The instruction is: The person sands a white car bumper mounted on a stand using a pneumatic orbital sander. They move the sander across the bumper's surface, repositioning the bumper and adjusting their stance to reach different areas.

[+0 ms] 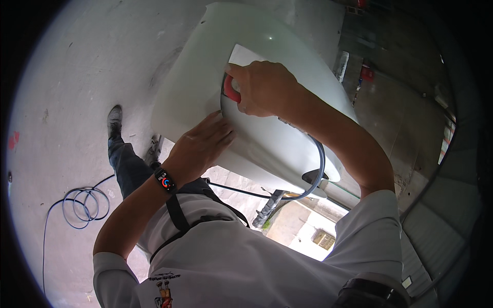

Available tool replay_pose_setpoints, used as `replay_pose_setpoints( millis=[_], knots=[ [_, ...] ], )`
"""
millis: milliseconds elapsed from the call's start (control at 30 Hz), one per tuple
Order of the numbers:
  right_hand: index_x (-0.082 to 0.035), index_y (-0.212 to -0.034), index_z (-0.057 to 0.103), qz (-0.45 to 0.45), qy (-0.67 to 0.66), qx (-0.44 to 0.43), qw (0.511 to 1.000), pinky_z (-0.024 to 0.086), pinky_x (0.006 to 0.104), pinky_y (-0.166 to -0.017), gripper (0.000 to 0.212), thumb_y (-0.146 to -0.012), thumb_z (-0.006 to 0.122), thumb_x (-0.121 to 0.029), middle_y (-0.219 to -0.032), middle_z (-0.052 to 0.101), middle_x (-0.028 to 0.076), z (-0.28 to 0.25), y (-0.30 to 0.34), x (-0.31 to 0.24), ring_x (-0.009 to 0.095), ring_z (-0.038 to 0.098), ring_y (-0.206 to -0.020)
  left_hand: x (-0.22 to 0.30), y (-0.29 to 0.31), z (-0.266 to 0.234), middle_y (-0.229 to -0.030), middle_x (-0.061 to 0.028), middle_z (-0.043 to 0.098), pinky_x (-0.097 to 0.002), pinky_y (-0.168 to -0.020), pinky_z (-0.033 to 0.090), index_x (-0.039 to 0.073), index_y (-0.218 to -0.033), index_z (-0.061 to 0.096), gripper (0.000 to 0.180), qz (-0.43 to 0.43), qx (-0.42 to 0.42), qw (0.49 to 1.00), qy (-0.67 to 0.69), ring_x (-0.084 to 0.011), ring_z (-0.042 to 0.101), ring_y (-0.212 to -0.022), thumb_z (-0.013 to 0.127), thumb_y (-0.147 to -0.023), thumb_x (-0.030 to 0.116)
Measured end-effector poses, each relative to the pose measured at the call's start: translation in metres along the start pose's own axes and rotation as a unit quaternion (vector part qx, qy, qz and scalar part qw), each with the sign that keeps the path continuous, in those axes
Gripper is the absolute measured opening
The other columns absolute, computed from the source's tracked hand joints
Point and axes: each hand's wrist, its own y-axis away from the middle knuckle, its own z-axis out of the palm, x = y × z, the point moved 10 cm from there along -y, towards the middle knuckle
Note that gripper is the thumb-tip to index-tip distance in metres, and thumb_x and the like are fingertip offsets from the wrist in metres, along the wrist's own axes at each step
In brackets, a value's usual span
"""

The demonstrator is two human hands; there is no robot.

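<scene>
at the far left, a dark, thin hose lies in loose coils [84, 208] on the grey floor [61, 128], with one dark shoe [115, 117] of the person standing to the right of it. next comes the left wrist, wearing a black smartwatch [165, 180], and the left hand [200, 145], which is laid flat with its fingers close together, pinching nothing; the fingertips reach to the dark lower edge of the tool, though whether they touch it or only the surface beside it, i cannot tell. the pale, curved panel [187, 77] spreads beneath both hands across the middle of the view. on its upper middle part sits the red-and-dark tool [231, 91], and the right hand [269, 87] is curled over it from the right, gripping it from above. a blue hose [322, 154] bends down from beneath the right forearm, past a dark oval opening [311, 176] at the panel's lower right end. as for progress, the tool is in place on the panel, so the work seems under way and unfinished; the surface looks much the same all over, so how much is done and how much is left cannot be told.
</scene>
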Motion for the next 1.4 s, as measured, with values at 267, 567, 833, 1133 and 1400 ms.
replay_pose_setpoints(
  millis=[267, 567, 833, 1133, 1400],
  knots=[
    [-0.008, -0.136, 0.058, 0.039, 0.019, -0.078, 0.996, 0.064, 0.0434, -0.069, 0.065, -0.08, 0.086, -0.024, -0.094, 0.077, 0.021, 0.021, 0.066, 0.016, 0.033, 0.08, -0.082, 0.0, 0.0, 0.0, -0.151, -0.0059, 0.062, -0.0429, -0.134, 0.032, 0.009, -0.142, 0.065, 0.06, 0.018, 0.015, 1.0, 0.009, -0.023, 0.051, -0.148, 0.081, -0.086, 0.024],
    [-0.008, -0.13, 0.061, -0.023, 0.005, 0.051, 0.998, 0.063, 0.0415, -0.063, 0.058, -0.079, 0.087, -0.021, -0.085, 0.077, 0.02, 0.009, 0.033, -0.014, 0.032, 0.079, -0.075, -0.001, 0.002, 0.006, -0.154, -0.0067, 0.058, -0.044, -0.135, 0.03, 0.009, -0.148, 0.059, 0.088, 0.019, 0.011, 0.999, -0.031, -0.0229, 0.051, -0.148, 0.095, -0.072, 0.032],
    [-0.012, -0.131, 0.06, 0.024, -0.006, 0.08, 0.996, 0.063, 0.0398, -0.062, 0.059, -0.079, 0.087, -0.021, -0.089, 0.075, 0.016, 0.031, 0.104, 0.004, 0.029, 0.078, -0.078, 0.002, -0.005, 0.001, -0.148, -0.01, 0.06, -0.0446, -0.134, 0.031, 0.007, -0.146, 0.058, 0.093, 0.043, -0.016, 0.999, 0.002, -0.026, 0.053, -0.145, 0.099, -0.066, 0.029],
    [-0.012, -0.128, 0.062, 0.177, -0.087, 0.081, 0.977, 0.063, 0.0432, -0.071, 0.055, -0.079, 0.086, -0.022, -0.092, 0.074, 0.014, 0.058, 0.194, 0.039, 0.032, 0.077, -0.086, 0.008, -0.007, -0.009, -0.152, -0.0099, 0.055, -0.044, -0.136, 0.027, 0.006, -0.153, 0.05, 0.098, 0.053, -0.056, 0.996, -0.038, -0.0255, 0.048, -0.148, 0.097, -0.072, 0.034],
    [-0.007, -0.131, 0.066, 0.079, -0.586, 0.456, 0.665, 0.05, 0.0329, -0.102, 0.083, -0.056, 0.102, -0.015, -0.12, 0.071, 0.005, 0.055, 0.387, 0.029, 0.019, 0.067, -0.109, 0.098, 0.004, -0.077, -0.149, -0.0247, 0.055, -0.0533, -0.119, 0.042, -0.003, -0.156, 0.042, 0.071, 0.019, -0.025, 0.972, 0.233, -0.0415, 0.054, -0.14, 0.074, -0.096, 0.018]
  ],
)
